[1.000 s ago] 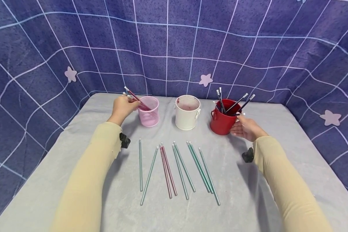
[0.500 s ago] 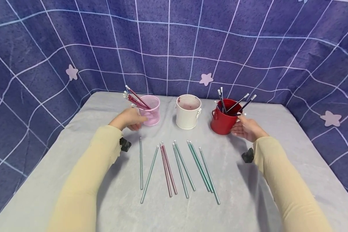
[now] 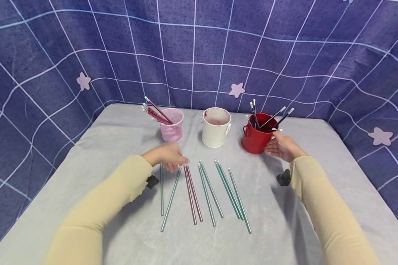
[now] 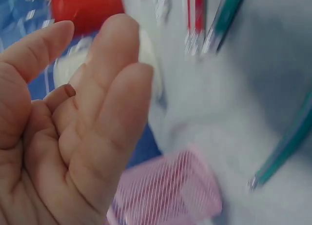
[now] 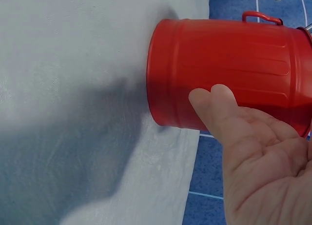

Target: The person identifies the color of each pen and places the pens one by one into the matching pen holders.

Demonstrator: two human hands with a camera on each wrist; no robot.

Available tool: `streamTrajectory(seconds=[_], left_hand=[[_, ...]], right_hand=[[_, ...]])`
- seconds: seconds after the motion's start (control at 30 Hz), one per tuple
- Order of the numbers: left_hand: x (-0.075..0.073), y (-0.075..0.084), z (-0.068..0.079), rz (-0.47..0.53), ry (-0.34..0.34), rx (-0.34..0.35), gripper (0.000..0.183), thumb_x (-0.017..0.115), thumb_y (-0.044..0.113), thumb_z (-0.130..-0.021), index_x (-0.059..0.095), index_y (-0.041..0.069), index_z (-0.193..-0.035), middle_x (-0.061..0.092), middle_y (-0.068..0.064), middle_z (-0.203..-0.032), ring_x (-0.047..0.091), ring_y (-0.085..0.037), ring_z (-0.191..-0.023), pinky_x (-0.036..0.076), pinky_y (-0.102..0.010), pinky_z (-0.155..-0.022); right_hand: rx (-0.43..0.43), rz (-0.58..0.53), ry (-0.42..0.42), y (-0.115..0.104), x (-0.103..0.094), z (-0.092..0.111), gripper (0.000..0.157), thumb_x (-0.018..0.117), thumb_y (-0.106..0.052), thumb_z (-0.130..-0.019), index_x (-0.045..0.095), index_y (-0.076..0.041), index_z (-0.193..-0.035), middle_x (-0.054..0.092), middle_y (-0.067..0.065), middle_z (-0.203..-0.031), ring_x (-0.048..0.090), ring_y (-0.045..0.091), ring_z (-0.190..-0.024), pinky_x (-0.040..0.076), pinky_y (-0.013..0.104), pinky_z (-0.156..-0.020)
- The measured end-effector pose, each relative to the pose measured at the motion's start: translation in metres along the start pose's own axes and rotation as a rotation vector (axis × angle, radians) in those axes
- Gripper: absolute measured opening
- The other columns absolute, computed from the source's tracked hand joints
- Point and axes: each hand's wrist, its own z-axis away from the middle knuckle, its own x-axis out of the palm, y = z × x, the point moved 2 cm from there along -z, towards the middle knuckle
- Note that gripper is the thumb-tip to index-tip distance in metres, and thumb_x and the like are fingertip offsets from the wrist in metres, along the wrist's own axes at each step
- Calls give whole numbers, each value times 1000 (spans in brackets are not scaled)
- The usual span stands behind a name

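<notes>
My left hand [image 3: 167, 156] holds nothing and hovers over the upper ends of the left green pencils [image 3: 170, 204] and two dark red pencils [image 3: 191, 193]. Its fingers are loosely bent in the left wrist view. Behind it stands a pink mesh pencil cup [image 3: 172, 133] with several red pencils [image 3: 157, 115] leaning out to the left. My right hand [image 3: 283, 147] rests against the right side of a red metal bucket [image 3: 253, 141], with extended fingertips [image 5: 222, 95] on its wall. Several dark pencils [image 3: 283, 117] with white erasers stick out of this bucket.
Between the pink cup and red bucket stands a white metal bucket [image 3: 215, 132] with no pencils showing. More green pencils [image 3: 230, 193] lie right of the red pair on the grey cloth [image 3: 205, 244]. A blue gridded curtain [image 3: 199, 48] hangs behind and at both sides.
My left hand has let go of the red pencils, which now lean in the pink cup. It has moved down and right over the loose pencils. My right hand stays at the red bucket.
</notes>
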Motion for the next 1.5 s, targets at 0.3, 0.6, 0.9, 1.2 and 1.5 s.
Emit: streamTrajectory(seconds=[0.3, 0.6, 0.9, 1.2, 1.5], left_hand=[[34, 9, -17, -222, -63, -27, 30, 62, 23, -91, 64, 1, -71, 67, -9, -59, 63, -16, -48, 55, -27, -47], [43, 9, -25, -192, -82, -10, 24, 65, 18, -88, 64, 4, -69, 63, -6, -53, 57, -12, -41, 54, -25, -44], [45, 9, -31, -108, -49, -50, 26, 75, 16, -82, 62, 1, -65, 62, -6, -50, 56, -12, -40, 53, -25, -43], [52, 22, -36, -62, -1, -58, 20, 70, 9, -81, 63, 2, -65, 64, -7, -55, 60, -16, -45, 56, -28, -48], [55, 27, -39, -59, 29, -62, 21, 68, 8, -82, 63, 2, -63, 63, -6, -53, 61, -15, -46, 55, -26, -47]], right_hand=[[8, 8, 4, 0, -2, 1, 66, 21, -36, -104, 31, 24, -128, 65, 2, -84, 65, 10, -79, 55, 28, -84], [11, 27, 4, -2, -4, 2, 66, 21, -37, -103, 33, 23, -127, 65, 2, -85, 65, 9, -80, 54, 28, -86], [-9, 52, -6, -1, -3, -2, 68, 19, -36, -103, 28, 25, -130, 65, 6, -91, 64, 9, -82, 54, 28, -88], [-3, 53, 2, -1, -5, -3, 70, 20, -38, -103, 26, 26, -132, 64, 11, -99, 65, 9, -83, 52, 31, -91], [6, 57, 1, -3, -3, -4, 70, 19, -38, -103, 27, 25, -133, 65, 12, -100, 65, 10, -84, 51, 31, -92]])
